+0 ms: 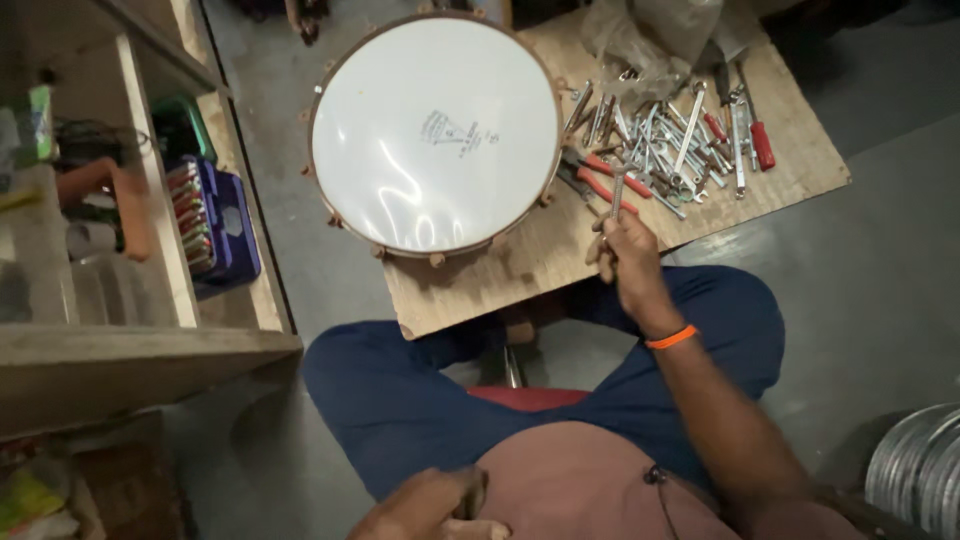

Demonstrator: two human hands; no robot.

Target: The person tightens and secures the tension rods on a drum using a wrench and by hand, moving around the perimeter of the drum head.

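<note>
Near edge first: my left hand (pixel 432 505) sits low against my shirt, fingers curled in, nothing clearly in it; whether it grips anything I can't tell. One orange wristband (pixel 671 337) on the right wrist.

Right hand (pixel 625 255) is out over the near edge of the tabletop (pixel 520 270), closed around the handle of a metal drum key or small wrench (pixel 617 190), tip pointing far, toward the tool pile. Tool is upright-ish, just beside the drum's right rim, not touching it as far as I can see.

My read on doing this well: grip low on the handle, keep the shaft in line with the lug before any turn, steady the drum with the free hand so it doesn't skate on the board.

Counts:
- drum (pixel 435 135): one, white head up, lying flat on the tabletop's left half, metal hoop with lugs; I count about six lugs visible, the rest hidden.
- red-handled pliers (pixel 605 185): one.
- red-handled screwdriver (pixel 760 140): one, far right.
- loose spanners (pixel 670 140): a heap, well over a dozen, overlapping too much for an exact count.
- clear plastic bag (pixel 650 35): one, far edge.
</note>
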